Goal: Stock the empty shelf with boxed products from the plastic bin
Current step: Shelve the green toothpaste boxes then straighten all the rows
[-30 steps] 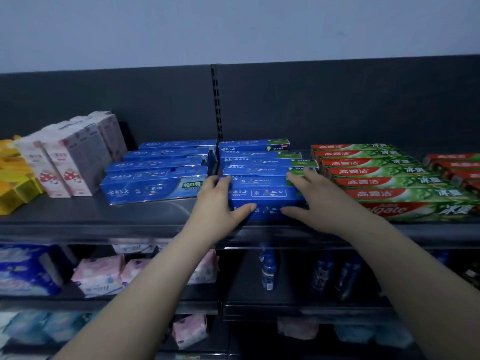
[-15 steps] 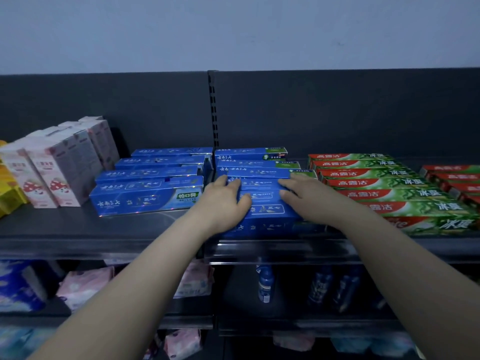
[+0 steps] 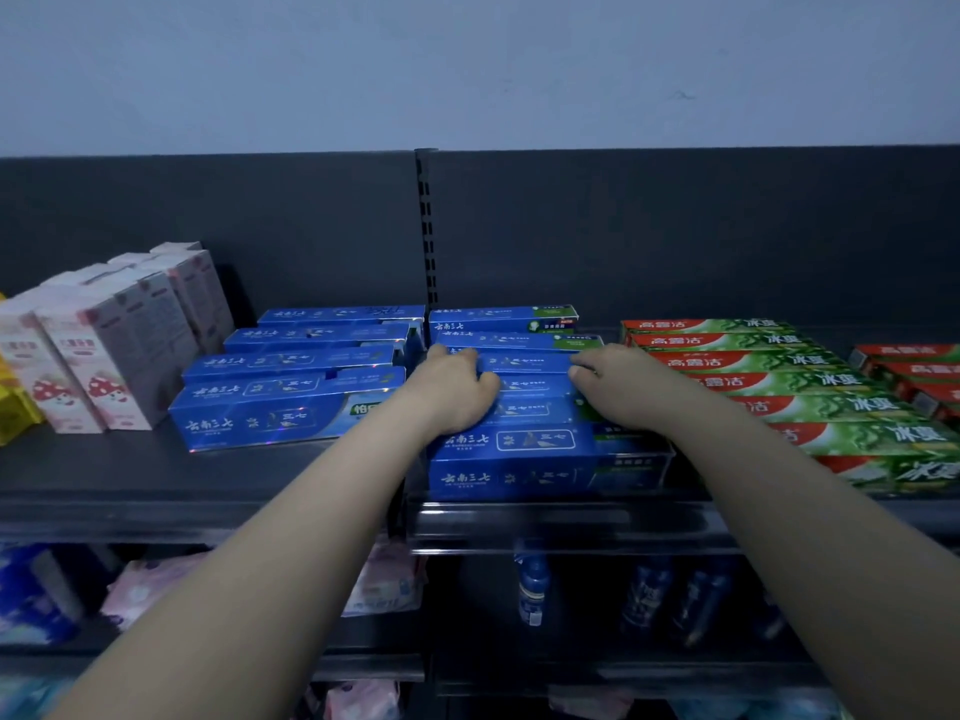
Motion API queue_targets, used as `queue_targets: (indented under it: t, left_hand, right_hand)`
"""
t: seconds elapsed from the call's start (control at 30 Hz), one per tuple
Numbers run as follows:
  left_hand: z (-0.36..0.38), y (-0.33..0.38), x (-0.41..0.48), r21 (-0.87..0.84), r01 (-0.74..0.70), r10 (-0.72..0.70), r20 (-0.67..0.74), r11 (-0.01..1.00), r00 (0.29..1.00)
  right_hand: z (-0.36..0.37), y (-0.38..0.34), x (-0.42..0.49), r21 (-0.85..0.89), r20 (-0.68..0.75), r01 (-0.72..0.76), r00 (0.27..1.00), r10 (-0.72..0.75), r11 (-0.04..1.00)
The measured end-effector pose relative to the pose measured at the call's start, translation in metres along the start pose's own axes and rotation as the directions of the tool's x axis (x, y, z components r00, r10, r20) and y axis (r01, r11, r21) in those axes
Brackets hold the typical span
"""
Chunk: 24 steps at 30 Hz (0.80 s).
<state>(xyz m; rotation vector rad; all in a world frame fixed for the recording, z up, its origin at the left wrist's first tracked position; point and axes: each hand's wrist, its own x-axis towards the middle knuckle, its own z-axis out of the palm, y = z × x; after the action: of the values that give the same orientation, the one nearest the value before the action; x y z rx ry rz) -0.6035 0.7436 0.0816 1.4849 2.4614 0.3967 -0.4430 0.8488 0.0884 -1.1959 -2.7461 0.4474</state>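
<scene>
A row of blue toothpaste boxes (image 3: 511, 449) lies flat in the middle of the dark top shelf (image 3: 104, 491), reaching to the front lip. My left hand (image 3: 457, 389) curls over the left ends of the boxes in the middle of that row, thumb on top. My right hand (image 3: 615, 389) grips the same boxes from the right, covering their green ends. Two boxes lie in front of my hands. The plastic bin is out of view.
A second row of blue boxes (image 3: 291, 407) lies to the left, with pink-and-white cartons (image 3: 104, 356) beyond it. Red-and-green toothpaste boxes (image 3: 779, 387) fill the right side, and red boxes (image 3: 914, 371) sit at the far right. Lower shelves hold bottles (image 3: 532, 589) and soft packs.
Both hands have slid from the front box toward the back of the blue row. The view has tilted down, so the shelf sits lower in frame.
</scene>
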Motion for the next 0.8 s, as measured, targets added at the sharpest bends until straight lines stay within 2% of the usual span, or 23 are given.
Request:
queue_targets:
  t: [0.13, 0.27, 0.43, 0.5, 0.6, 0.7, 0.8]
  left_hand:
    - [0.000, 0.006, 0.000, 0.091, 0.089, -0.086, -0.040, 0.992, 0.995]
    - [-0.009, 0.007, 0.019, 0.146, 0.092, -0.073, -0.129, 0.985, 0.989]
    - [-0.015, -0.003, 0.041, 0.140, 0.059, -0.065, 0.034, 0.988, 0.997]
    - [-0.013, -0.004, 0.038, 0.167, 0.041, -0.051, 0.056, 0.985, 0.997]
    - [-0.012, -0.001, 0.033, 0.278, 0.017, -0.019, 0.004, 0.960, 1.000]
    - [-0.020, -0.008, 0.054, 0.301, 0.009, 0.018, -0.086, 0.954, 0.996]
    - [-0.026, -0.010, 0.081, 0.291, 0.012, -0.020, 0.024, 0.957, 1.000]
  right_hand:
    - [0.000, 0.007, 0.008, 0.037, 0.000, 0.031, 1.000, -0.031, 0.999]
    - [-0.011, 0.011, 0.027, 0.054, -0.059, -0.006, 0.998, 0.009, 0.999]
    - [-0.012, 0.011, 0.046, -0.068, 0.083, -0.006, 0.996, 0.011, 0.998]
    - [-0.010, 0.016, 0.048, -0.093, 0.080, 0.003, 0.997, 0.005, 0.996]
    - [-0.011, 0.024, 0.052, -0.191, 0.044, 0.034, 0.999, -0.026, 0.981]
    - [-0.013, 0.024, 0.063, -0.287, 0.006, 0.085, 0.996, -0.087, 0.954]
    - [-0.015, 0.016, 0.083, -0.235, 0.046, 0.142, 0.990, -0.135, 0.962]
